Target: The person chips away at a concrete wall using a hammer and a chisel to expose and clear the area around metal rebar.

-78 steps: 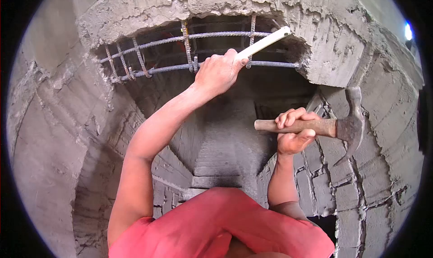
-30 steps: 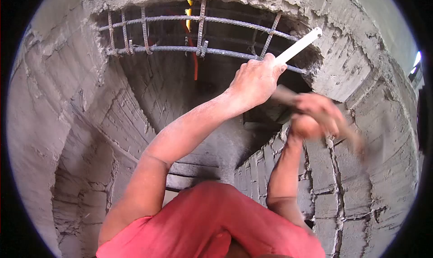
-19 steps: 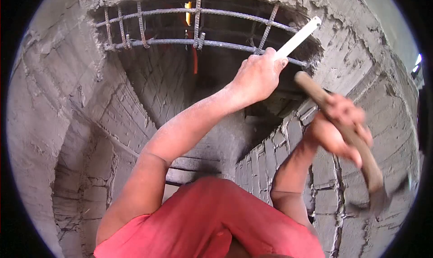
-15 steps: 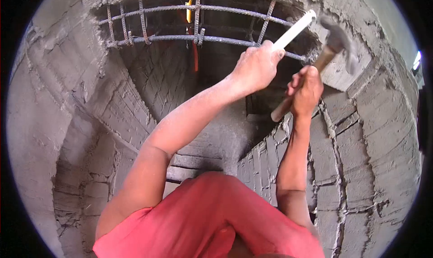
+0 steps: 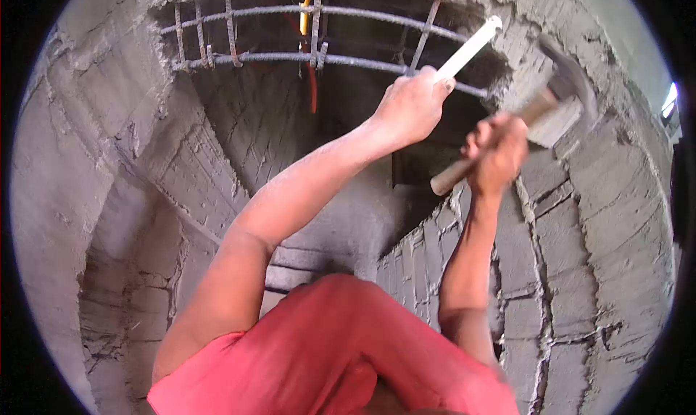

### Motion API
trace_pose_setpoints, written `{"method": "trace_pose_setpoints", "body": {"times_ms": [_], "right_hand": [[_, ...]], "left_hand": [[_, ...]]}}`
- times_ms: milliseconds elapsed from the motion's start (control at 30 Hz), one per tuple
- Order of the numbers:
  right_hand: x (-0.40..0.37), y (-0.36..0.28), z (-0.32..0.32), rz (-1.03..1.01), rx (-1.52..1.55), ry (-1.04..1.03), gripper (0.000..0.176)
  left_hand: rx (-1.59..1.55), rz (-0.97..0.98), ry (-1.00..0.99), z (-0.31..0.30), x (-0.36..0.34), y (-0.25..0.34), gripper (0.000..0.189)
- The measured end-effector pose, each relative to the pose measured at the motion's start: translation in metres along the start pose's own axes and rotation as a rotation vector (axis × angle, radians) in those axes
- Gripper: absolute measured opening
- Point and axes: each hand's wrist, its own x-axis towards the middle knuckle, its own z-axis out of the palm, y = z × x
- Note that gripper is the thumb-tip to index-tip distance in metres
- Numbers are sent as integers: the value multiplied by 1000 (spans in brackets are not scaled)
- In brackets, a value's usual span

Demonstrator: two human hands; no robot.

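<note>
My left hand (image 5: 413, 107) is closed around a pale, straight bar (image 5: 471, 47) that looks like a chisel. The bar slants up to the right, its far end beside the broken concrete edge; its other end is hidden by my hand. Closed round the wooden handle of a claw hammer (image 5: 540, 109), my right hand (image 5: 499, 154) is slightly blurred. The hammer's dark head is to the right of the bar and apart from it, in front of the rough concrete.
Crossing rebar (image 5: 254, 57) spans the opening ahead. Yellow (image 5: 304, 20) and red (image 5: 313, 89) conduit-like pieces hang behind it. Rough mortared walls (image 5: 573, 270) curve round on both sides, with a grey block (image 5: 554, 125) below the hammer head.
The hammer has swung right and slightly down, away from the bar, with my right hand tilting along. My left hand and the bar have barely shifted.
</note>
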Motion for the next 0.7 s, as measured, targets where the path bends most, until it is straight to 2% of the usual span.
{"method": "trace_pose_setpoints", "body": {"times_ms": [100, 167, 200, 267, 300, 333, 367, 400, 433, 500, 567, 633, 700], "right_hand": [[-4, -29, 2, -398, 421, 20, 63], [-3, -59, 4, -804, 389, -65, 71], [0, -54, 5, -803, 390, -67, 71], [11, -29, 7, -1093, 373, -65, 75], [17, 22, 5, -908, 215, 96, 70], [21, 48, 8, -729, -286, 57, 61], [17, 44, 9, 25, -219, -10, 49], [14, 40, 17, 67, 13, -16, 48], [13, 33, 17, 55, 20, -9, 48], [5, 17, 13, -145, 244, 50, 53], [5, -6, 9, -412, 503, 27, 62], [3, -30, 7, -761, 366, -29, 66], [0, -26, 15, -880, 311, -12, 68]], "left_hand": [[-55, 8, 23, 4, -2, -2, 38], [-50, 12, 25, 5, -1, -2, 37], [-60, 1, 22, 6, -2, -1, 38], [-56, 0, 37, 9, -1, -3, 39], [-60, 5, 36, 10, -1, -3, 39], [-49, 22, 59, 10, 1, -5, 41], [-34, 33, 76, 8, 0, -4, 42], [-95, 42, 75, 5, 3, -4, 44], [-89, 57, 71, 3, 6, -1, 44], [-95, -21, 1, -1, 9, 3, 45], [-93, -27, 16, 4, 8, -5, 46], [-141, -29, 2, 2, 8, -4, 47], [-101, 9, 45, 5, 11, -14, 47]]}}
